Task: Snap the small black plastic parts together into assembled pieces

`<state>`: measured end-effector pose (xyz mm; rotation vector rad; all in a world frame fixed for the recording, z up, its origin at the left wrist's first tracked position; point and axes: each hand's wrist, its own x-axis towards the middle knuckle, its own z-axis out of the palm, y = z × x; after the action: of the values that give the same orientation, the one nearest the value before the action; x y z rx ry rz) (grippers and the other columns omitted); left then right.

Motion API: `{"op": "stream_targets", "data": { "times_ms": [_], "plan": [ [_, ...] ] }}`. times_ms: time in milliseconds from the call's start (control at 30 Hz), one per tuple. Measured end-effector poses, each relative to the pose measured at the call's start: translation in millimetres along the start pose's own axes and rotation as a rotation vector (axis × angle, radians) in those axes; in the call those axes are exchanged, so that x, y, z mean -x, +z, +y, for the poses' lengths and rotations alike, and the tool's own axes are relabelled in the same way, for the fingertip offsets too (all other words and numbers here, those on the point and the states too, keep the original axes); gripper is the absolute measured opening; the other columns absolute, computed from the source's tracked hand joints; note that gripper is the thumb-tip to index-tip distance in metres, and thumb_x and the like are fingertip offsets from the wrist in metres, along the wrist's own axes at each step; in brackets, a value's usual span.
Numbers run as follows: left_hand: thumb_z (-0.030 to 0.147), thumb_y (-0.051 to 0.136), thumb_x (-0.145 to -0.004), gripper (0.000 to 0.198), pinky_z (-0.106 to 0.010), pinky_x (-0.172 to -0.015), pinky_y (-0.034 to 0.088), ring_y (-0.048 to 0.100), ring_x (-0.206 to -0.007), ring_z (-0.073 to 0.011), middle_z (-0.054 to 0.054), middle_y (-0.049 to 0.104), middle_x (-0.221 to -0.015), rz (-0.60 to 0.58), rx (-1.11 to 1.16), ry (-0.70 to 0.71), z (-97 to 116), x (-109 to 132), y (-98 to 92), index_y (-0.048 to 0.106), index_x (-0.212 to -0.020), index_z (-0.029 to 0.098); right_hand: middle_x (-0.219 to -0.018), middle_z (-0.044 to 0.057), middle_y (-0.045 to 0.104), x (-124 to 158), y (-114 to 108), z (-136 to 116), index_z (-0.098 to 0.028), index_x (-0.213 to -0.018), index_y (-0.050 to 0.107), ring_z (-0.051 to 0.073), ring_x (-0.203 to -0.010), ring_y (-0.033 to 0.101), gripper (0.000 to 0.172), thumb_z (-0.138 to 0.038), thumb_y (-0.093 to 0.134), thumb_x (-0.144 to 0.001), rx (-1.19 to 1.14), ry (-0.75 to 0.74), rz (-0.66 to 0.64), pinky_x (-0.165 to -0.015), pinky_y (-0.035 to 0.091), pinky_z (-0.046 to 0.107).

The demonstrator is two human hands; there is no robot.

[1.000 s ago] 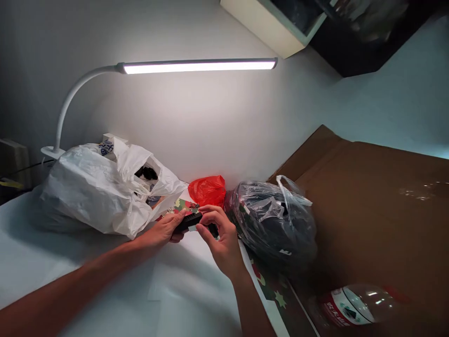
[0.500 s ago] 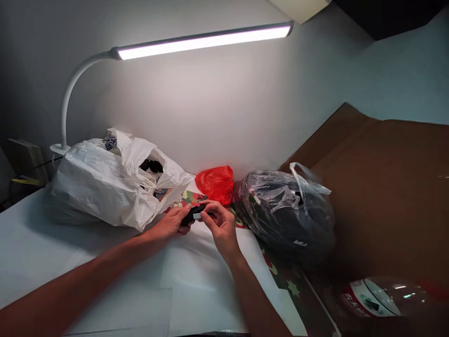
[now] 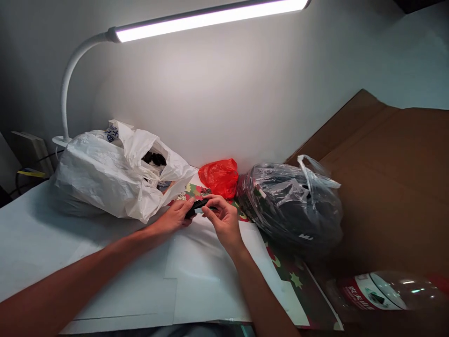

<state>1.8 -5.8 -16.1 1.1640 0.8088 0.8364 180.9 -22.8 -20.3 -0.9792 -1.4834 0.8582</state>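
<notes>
Above the white sheet covering the table, my left hand [image 3: 178, 216] is closed around the near end of a small black object [image 3: 193, 208]. My right hand [image 3: 225, 221] pinches at the object's other end with thumb and fingertips. A small pale grey flat piece [image 3: 199, 210] shows against the black object, beside my right thumb. Fingers cover much of the object, so its exact kind is hidden. Behind the hands lie small piles of tiny pale parts [image 3: 181, 196] and tiny dark metallic parts [image 3: 205, 191] on a patterned surface.
A white plastic bag [image 3: 101, 173] with dark items inside sits at left. A red bag [image 3: 220, 178] lies by the wall, with a clear bag [image 3: 294, 206] of dark goods right of it. Cardboard [image 3: 396, 187] and a bottle [image 3: 382, 291] are at right. A lamp [image 3: 210, 19] shines above.
The view has tilted down and shifted slightly, so the lamp sits higher in the picture. Both hands keep hold of the black object; less of the pale piece shows.
</notes>
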Motion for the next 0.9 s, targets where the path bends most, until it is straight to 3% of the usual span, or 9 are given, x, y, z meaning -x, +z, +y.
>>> {"op": "stream_targets", "data": {
  "times_ms": [167, 600, 767, 900],
  "plan": [
    [0.080, 0.061, -0.082, 0.062, -0.028, -0.056, 0.013, 0.021, -0.055, -0.0085, 0.008, 0.030, -0.064, 0.000, -0.028, -0.012, -4.1, -3.4, -1.6, 0.039, -0.074, 0.023, -0.119, 0.010, 0.069, 0.7, -0.1, 1.5, -0.021, -0.086, 0.073, 0.025, -0.106, 0.068, 0.022, -0.042, 0.081, -0.088, 0.046, -0.019, -0.012, -0.077, 0.059, 0.032],
    [0.081, 0.059, -0.081, 0.062, -0.028, -0.056, 0.015, 0.024, -0.057, -0.0085, 0.007, 0.035, -0.068, 0.022, -0.069, -0.005, -1.9, -1.9, 1.7, 0.041, -0.077, 0.022, -0.118, 0.010, 0.070, 1.3, -2.7, 1.8, -0.021, -0.085, 0.072, 0.024, -0.104, 0.070, 0.020, -0.040, 0.080, -0.089, 0.048, -0.032, -0.006, -0.077, 0.060, 0.033],
    [0.082, 0.057, -0.082, 0.062, -0.028, -0.056, 0.015, 0.022, -0.057, -0.0090, 0.008, 0.030, -0.065, -0.011, -0.080, 0.007, -2.4, -2.9, 1.4, 0.038, -0.075, 0.023, -0.116, 0.010, 0.071, 0.9, -4.3, 0.4, -0.022, -0.086, 0.073, 0.024, -0.107, 0.070, 0.016, -0.036, 0.079, -0.090, 0.082, -0.057, -0.015, -0.081, 0.061, 0.034],
    [0.080, 0.057, -0.081, 0.061, -0.027, -0.056, 0.021, 0.027, -0.060, -0.0104, 0.006, 0.034, -0.068, 0.044, -0.155, 0.024, 1.0, 0.7, 3.6, 0.039, -0.073, 0.023, -0.114, 0.009, 0.072, 1.0, -4.9, -0.8, -0.023, -0.085, 0.073, 0.024, -0.108, 0.069, 0.012, -0.033, 0.079, -0.089, 0.095, -0.065, -0.014, -0.084, 0.061, 0.034]
  ]
}}
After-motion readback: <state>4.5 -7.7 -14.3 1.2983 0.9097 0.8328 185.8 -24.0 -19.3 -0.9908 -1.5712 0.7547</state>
